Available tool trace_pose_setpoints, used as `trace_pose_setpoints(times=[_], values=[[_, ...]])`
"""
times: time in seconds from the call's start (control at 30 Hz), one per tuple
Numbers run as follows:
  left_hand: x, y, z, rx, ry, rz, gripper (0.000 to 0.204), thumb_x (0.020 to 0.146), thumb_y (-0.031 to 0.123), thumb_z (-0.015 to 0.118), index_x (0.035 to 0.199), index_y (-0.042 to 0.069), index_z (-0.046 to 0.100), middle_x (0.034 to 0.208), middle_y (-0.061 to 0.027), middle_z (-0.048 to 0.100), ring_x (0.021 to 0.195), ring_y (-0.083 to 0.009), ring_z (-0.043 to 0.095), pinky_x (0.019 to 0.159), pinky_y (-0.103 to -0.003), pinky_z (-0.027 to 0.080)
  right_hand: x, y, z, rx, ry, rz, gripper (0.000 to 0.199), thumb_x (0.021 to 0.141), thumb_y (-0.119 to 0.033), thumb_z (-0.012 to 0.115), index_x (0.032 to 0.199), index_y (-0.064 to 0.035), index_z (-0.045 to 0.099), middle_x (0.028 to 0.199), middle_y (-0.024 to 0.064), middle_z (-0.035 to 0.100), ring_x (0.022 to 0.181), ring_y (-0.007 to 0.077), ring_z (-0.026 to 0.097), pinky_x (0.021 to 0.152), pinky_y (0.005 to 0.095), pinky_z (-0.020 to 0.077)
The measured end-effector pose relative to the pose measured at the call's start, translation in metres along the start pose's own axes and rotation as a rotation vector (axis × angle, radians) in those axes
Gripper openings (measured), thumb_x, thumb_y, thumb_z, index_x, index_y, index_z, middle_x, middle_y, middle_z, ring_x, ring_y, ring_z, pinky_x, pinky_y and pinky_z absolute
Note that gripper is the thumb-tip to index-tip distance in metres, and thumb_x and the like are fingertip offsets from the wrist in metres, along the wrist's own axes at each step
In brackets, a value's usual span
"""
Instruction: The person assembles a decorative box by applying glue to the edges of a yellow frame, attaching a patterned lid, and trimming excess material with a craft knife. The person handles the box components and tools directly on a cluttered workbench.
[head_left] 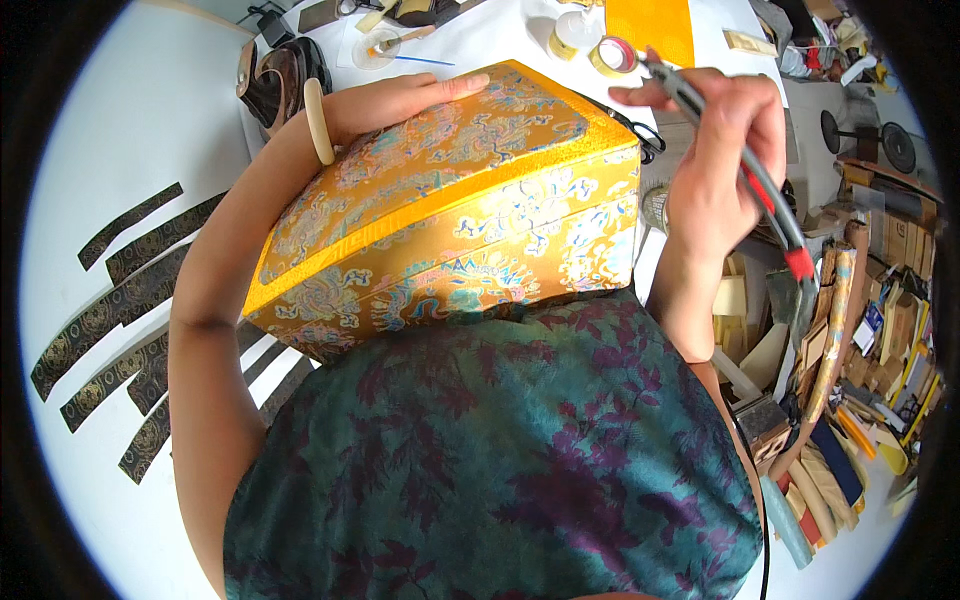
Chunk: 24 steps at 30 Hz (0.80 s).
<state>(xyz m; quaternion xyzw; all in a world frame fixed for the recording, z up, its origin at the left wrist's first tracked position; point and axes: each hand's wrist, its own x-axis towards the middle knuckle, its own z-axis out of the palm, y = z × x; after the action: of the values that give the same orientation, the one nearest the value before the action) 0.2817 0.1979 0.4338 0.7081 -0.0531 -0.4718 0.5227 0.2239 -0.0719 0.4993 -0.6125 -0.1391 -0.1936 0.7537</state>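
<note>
A large box covered in gold brocade with blue and pink patterns sits tilted against my body, its yellow-trimmed lid uppermost. Flat along the lid's far edge lies my left hand, fingers stretched out, a cream bangle round the wrist. To the right of the box my right hand is raised, closed around a slim pen-shaped tool, grey with red parts. The tool's narrow end points up and left, apart from the box; its exact kind is unclear.
Dark patterned strips lie on the white surface at left. Behind the box are a brown leather item, a dish with a brush, tape rolls and yellow sheet. Board scraps and rolls crowd the right.
</note>
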Motion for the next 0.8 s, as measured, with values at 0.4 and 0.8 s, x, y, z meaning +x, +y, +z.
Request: trace_pose_setpoints(times=[0.4, 0.8], values=[[-0.014, 0.031, -0.004, 0.190, -0.003, -0.092, 0.071, 0.100, 0.071, 0.049, 0.116, 0.003, 0.059, 0.106, -0.0041, 0.059, 0.097, -0.0120, 0.057, 0.087, -0.029, 0.047, 0.002, -0.005, -0.006, 0.071, 0.049, -0.017, 0.026, 0.106, -0.021, 0.061, 0.091, -0.0022, 0.051, 0.077, 0.0100, 0.064, 0.061, 0.0183, 0.068, 0.062, 0.0299, 0.0549], [-0.001, 0.009, -0.009, 0.192, 0.054, -0.105, 0.066, 0.104, 0.062, 0.047, 0.123, 0.002, 0.064, 0.114, -0.0061, 0.067, 0.099, -0.0098, 0.060, 0.091, -0.028, 0.048, -0.033, -0.019, -0.005, -0.162, 0.093, -0.252, 0.030, 0.105, -0.034, 0.061, 0.109, -0.0068, 0.049, 0.085, 0.0142, 0.064, 0.067, 0.0217, 0.064, 0.073, 0.0488, 0.0610]])
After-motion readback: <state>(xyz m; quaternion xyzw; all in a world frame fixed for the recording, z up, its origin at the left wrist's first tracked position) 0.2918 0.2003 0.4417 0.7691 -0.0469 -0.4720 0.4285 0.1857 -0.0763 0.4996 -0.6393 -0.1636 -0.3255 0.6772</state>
